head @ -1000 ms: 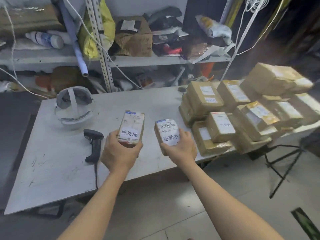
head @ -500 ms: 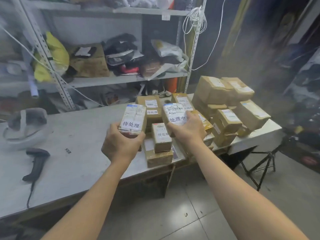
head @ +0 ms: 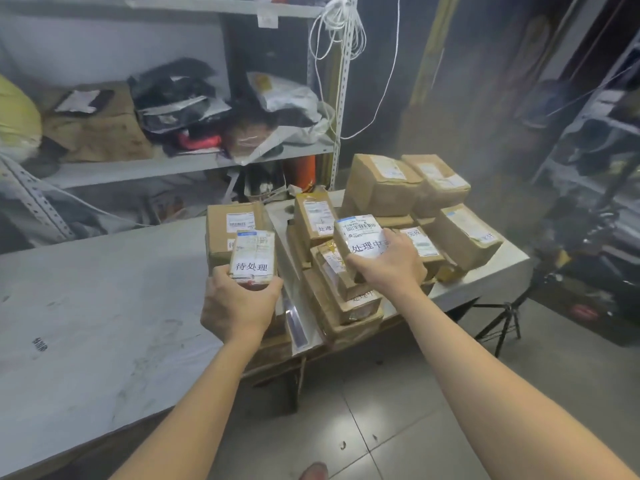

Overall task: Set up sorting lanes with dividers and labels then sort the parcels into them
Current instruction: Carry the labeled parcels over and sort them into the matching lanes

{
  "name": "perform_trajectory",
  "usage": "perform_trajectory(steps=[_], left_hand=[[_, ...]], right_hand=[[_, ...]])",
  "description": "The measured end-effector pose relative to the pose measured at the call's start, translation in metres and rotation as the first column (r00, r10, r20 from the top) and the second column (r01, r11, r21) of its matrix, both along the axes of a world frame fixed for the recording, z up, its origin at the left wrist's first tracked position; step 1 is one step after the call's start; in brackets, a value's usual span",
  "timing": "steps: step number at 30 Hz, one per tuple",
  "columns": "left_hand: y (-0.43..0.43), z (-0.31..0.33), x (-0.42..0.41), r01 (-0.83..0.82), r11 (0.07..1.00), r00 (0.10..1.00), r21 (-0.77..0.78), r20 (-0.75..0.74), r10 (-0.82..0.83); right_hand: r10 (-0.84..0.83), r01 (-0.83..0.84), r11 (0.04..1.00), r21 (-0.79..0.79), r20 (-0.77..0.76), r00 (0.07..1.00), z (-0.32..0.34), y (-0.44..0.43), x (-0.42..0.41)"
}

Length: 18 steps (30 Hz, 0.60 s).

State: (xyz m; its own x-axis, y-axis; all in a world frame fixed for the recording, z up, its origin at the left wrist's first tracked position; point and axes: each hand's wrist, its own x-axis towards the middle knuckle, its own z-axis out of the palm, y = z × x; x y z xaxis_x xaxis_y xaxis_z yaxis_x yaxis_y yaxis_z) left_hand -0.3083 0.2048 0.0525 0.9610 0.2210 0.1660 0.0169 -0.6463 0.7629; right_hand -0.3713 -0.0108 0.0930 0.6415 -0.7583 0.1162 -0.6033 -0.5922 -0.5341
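Centrally in the head view, the left hand grips a small parcel from below, fingers curled round its lower end, which the palm hides. Its white label reads 待处理. It is held over the right part of the counter, in front of a bigger brown box whose label it partly covers.

Right of centre, the right hand clasps a second parcel marked 处理中, its fingers wrapped over the near right corner and covering the label's end. This parcel sits over the pile of taped brown parcels at the counter's right end; whether it touches them cannot be told.

Between the box and the pile a thin pale sheet stands on edge, hard to make out.

Behind, upper left, a shelf carries dark bags and crumpled wrapping, all blurred. A white cord hangs from its post. The right side is hazy and dim; a tripod shows under the counter's corner. Both forearms are cut off by the lower edge.
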Motion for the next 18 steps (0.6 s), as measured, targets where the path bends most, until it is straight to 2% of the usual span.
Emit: perform_trajectory(steps=[8, 18], left_hand=[[-0.015, -0.026, 0.006, -0.04, 0.998, 0.999, 0.039, 0.011, 0.04], [-0.028, -0.035, -0.017, -0.066, 0.996, 0.998, 0.064, -0.018, 0.067]], right_hand=[[0.098, -0.097, 0.995, 0.027, -0.073, 0.992, -0.02, -0.024, 0.039], [0.186, -0.184, 0.982, 0.046, -0.058, 0.981, -0.047, -0.046, 0.02]])
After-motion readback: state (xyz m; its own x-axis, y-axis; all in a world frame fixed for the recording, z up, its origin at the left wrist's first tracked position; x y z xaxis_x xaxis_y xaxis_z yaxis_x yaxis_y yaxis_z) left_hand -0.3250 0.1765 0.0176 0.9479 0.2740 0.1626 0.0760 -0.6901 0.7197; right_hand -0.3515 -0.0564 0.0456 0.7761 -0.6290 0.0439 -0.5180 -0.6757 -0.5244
